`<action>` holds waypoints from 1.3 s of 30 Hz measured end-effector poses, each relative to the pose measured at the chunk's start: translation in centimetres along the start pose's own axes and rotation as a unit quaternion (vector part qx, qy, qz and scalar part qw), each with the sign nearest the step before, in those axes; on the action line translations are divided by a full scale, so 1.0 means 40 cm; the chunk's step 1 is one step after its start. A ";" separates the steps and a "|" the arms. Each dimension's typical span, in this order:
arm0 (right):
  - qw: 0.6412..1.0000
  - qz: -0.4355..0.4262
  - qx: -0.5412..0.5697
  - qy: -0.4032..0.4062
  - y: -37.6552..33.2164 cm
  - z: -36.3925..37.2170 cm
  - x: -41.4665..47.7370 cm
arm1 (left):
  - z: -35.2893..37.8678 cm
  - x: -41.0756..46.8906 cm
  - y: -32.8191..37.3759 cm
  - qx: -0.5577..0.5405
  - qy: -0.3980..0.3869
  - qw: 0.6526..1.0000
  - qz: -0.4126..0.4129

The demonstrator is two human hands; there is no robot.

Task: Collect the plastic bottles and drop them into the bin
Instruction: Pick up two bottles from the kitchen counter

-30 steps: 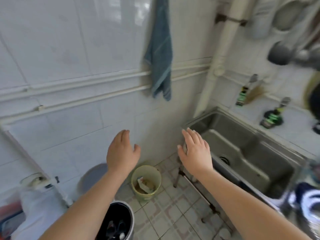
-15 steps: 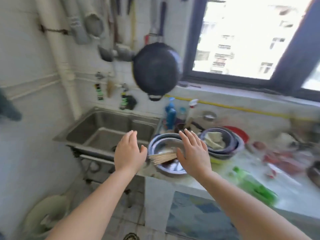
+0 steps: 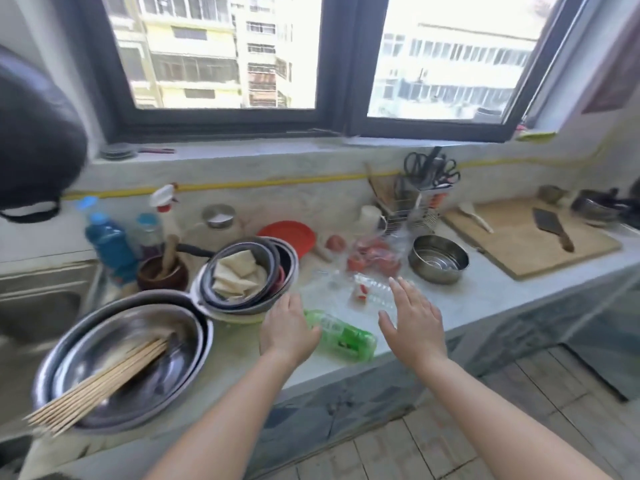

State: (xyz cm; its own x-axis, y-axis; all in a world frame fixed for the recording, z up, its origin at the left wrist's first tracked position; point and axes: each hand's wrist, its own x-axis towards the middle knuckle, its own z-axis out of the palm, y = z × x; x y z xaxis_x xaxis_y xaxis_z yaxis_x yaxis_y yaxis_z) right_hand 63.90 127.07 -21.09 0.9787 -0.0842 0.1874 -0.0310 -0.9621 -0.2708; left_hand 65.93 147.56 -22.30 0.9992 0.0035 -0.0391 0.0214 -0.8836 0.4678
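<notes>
Two hands: left hand (image 3: 289,329) and right hand (image 3: 412,320) spread flat, holding nothing.
Green bottle (image 3: 341,336): lies on its side near the surface (image 3: 485,299) edge, left fingertips over its neck.
Grip advice: wrap the body, lift clear of the bowl stack (image 3: 242,282).
Clear bottles (image 3: 374,294): blurred beyond; count uncertain.
Bin: out of view.

The left hand (image 3: 287,329) covers the cap end of the green bottle (image 3: 343,336). The clear bottle (image 3: 372,294) smears into blur, its far end unreadable. The dark wok (image 3: 33,147) is cut off by the left edge, the sink (image 3: 34,299) too.
</notes>
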 end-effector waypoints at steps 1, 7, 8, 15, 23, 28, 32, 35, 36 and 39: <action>1.000 0.009 -0.006 -0.007 0.023 0.014 0.029 | 0.028 0.033 0.011 0.005 -0.022 1.000 -0.010; 0.996 0.035 -0.045 -0.064 0.111 0.120 0.188 | 0.159 0.184 0.032 -0.039 -0.143 0.981 -0.128; 0.995 0.038 -0.045 -0.075 0.120 0.136 0.208 | 0.176 0.202 0.032 -0.055 -0.157 0.974 -0.156; 0.990 0.009 -0.055 -0.128 0.182 0.239 0.347 | 0.280 0.270 0.055 -0.169 -0.201 0.893 -0.365; 0.975 -0.087 -0.065 -0.195 0.276 0.357 0.510 | 0.385 0.325 0.100 -0.237 -0.136 0.829 -0.487; 0.962 -0.137 -0.011 -0.238 0.329 0.407 0.566 | 0.432 0.330 0.125 -0.262 -0.056 0.808 -0.525; 0.956 -0.180 0.047 -0.226 0.350 0.410 0.586 | 0.452 0.313 0.145 -0.277 0.002 0.803 -0.528; 0.957 -0.183 0.115 -0.194 0.330 0.386 0.577 | 0.440 0.293 0.165 -0.274 0.053 0.802 -0.528; 0.956 -0.186 0.135 -0.182 0.317 0.376 0.574 | 0.428 0.287 0.172 -0.275 0.076 0.805 -0.521; 0.943 -0.217 0.199 -0.156 0.253 0.348 0.568 | 0.374 0.255 0.184 -0.272 0.165 0.824 -0.469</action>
State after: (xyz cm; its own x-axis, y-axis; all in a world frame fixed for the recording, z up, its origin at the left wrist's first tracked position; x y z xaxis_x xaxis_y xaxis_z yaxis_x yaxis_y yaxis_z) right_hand 88.64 119.02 -32.71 0.8957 0.4349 0.0929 0.4044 -0.7098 -0.5767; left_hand 75.77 134.10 -32.47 0.4873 0.7715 -0.4091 0.7115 -0.0791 0.6982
